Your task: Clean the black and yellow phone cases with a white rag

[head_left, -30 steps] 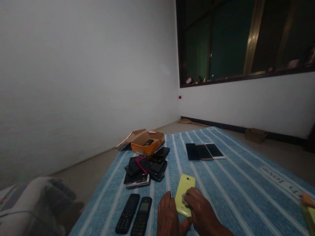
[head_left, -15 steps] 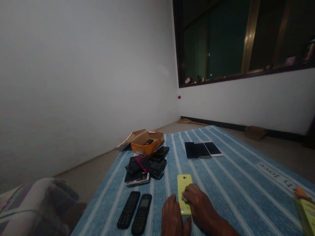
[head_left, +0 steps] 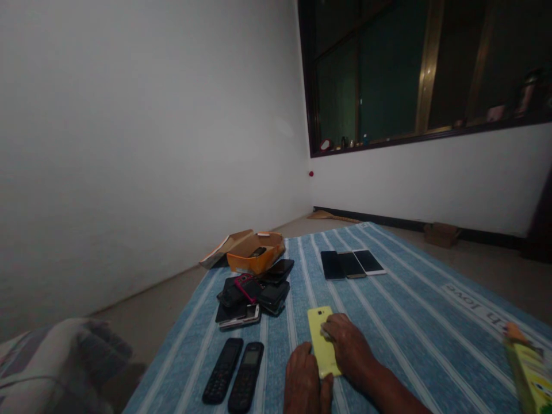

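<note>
Loosely spread, my left hand (head_left: 301, 376) braces the yellow smartphone (head_left: 322, 354); my right hand (head_left: 351, 348) pinches a pale wad (head_left: 325, 332); uneven pressure could skid it.

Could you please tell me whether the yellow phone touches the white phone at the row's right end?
Apart: the head view shows striped cloth between the yellow phone and the white phone.

I'm getting a dim, greyish feed, with a faint pale patch on the wall (head_left: 150, 149) and glints on the window bar (head_left: 428, 72). Fine detail looks soft.
</note>
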Demonstrator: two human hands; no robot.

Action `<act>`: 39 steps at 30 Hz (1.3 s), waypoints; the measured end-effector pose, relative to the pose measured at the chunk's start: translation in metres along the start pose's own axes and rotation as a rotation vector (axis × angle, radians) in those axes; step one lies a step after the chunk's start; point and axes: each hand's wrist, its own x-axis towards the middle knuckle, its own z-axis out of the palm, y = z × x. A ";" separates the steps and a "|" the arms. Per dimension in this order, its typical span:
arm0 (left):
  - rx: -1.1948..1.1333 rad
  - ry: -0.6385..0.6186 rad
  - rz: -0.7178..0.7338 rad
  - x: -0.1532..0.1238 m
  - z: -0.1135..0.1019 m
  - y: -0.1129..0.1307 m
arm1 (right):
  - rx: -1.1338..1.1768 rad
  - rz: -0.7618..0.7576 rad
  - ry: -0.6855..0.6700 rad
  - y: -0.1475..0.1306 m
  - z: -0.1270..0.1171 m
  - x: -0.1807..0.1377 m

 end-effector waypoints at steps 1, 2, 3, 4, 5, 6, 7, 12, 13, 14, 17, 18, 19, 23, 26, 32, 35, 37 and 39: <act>-0.001 -0.001 -0.001 0.000 0.001 0.000 | -0.004 0.003 0.009 0.002 0.001 0.002; 0.000 -0.001 -0.001 0.000 0.002 -0.001 | -0.010 0.006 0.014 0.003 0.001 0.005; 0.002 -0.001 0.001 -0.001 0.004 -0.001 | -0.017 0.009 0.012 0.004 0.001 0.008; 0.005 -0.002 0.004 -0.001 0.005 -0.001 | -0.024 0.015 0.008 0.004 0.001 0.012; 0.009 -0.005 0.009 -0.002 0.006 -0.002 | -0.033 0.025 0.000 0.005 0.000 0.016; 0.016 -0.008 0.013 -0.003 0.007 -0.002 | -0.041 0.038 -0.008 0.004 -0.001 0.020; 0.023 -0.011 0.017 -0.003 0.008 -0.003 | -0.050 0.054 -0.013 0.004 -0.001 0.024; 0.038 -0.012 0.047 -0.004 0.010 -0.008 | -0.082 0.124 -0.016 0.006 0.000 0.043; 0.036 -0.010 0.052 -0.004 0.010 -0.009 | -0.086 0.139 -0.016 0.007 0.001 0.045; 0.033 -0.011 0.055 -0.004 0.010 -0.009 | -0.089 0.154 -0.018 0.008 0.002 0.047; 0.032 -0.024 0.052 -0.002 0.009 -0.009 | -0.098 0.193 -0.035 0.012 0.003 0.049; 0.031 -0.032 0.050 -0.002 0.009 -0.009 | -0.102 0.204 -0.042 0.013 0.003 0.049; 0.029 -0.040 0.049 -0.001 0.008 -0.008 | -0.106 0.216 -0.049 0.013 0.003 0.050; 0.023 -0.067 0.038 0.002 0.005 -0.005 | -0.129 0.264 -0.089 0.014 0.001 0.056; 0.017 -0.083 0.030 0.002 0.005 -0.004 | -0.150 0.280 -0.118 0.011 0.000 0.061; 0.010 -0.090 0.028 0.000 0.006 -0.006 | -0.190 0.273 -0.132 0.000 -0.002 0.049; 0.005 -0.107 0.021 0.000 0.008 -0.006 | -0.190 0.259 -0.139 -0.002 -0.005 0.035; 0.002 -0.114 0.013 0.000 0.009 -0.005 | -0.172 0.253 -0.146 -0.002 -0.007 0.029; 0.002 -0.122 0.004 -0.001 0.010 -0.004 | -0.136 0.258 -0.140 -0.002 -0.008 0.027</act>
